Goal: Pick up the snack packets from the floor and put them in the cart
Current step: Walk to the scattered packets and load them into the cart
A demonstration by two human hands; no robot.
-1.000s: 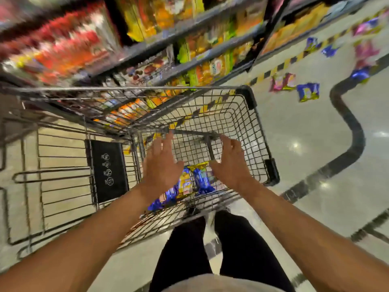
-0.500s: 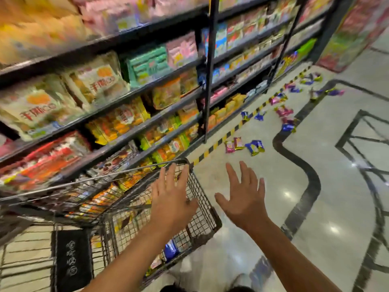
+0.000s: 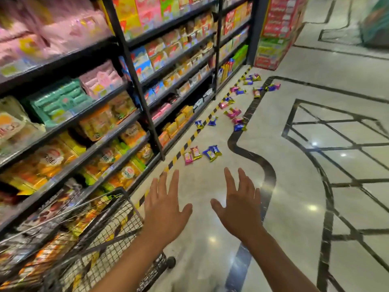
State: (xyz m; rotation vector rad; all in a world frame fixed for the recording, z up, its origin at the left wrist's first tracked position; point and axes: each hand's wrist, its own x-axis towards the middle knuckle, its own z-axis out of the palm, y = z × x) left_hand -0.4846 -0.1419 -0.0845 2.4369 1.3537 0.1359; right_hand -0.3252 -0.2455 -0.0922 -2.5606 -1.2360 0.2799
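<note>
Several small pink and blue snack packets lie scattered on the shiny floor along the shelf's foot. The nearest are two pink packets [image 3: 192, 155] and a pair of blue packets [image 3: 212, 152]; more packets [image 3: 235, 114] trail off toward the aisle's far end. The wire cart [image 3: 117, 226] stands at the lower left, its inside mostly out of view. My left hand [image 3: 166, 207] and my right hand [image 3: 240, 205] are stretched forward above the floor, fingers spread and straight, holding nothing. They hover short of the nearest packets.
Tall shelves [image 3: 134, 85] packed with snack bags line the left side, with a yellow-black hazard strip [image 3: 185, 146] at their foot. A stacked box display [image 3: 275, 34] stands at the aisle's end. Polished marble floor [image 3: 315, 186] with black inlay lines spreads to the right.
The view has lifted from the cart's basket to the aisle ahead. Both hands left the cart and now reach forward over the floor, fingers spread. The cart has slid to the lower left.
</note>
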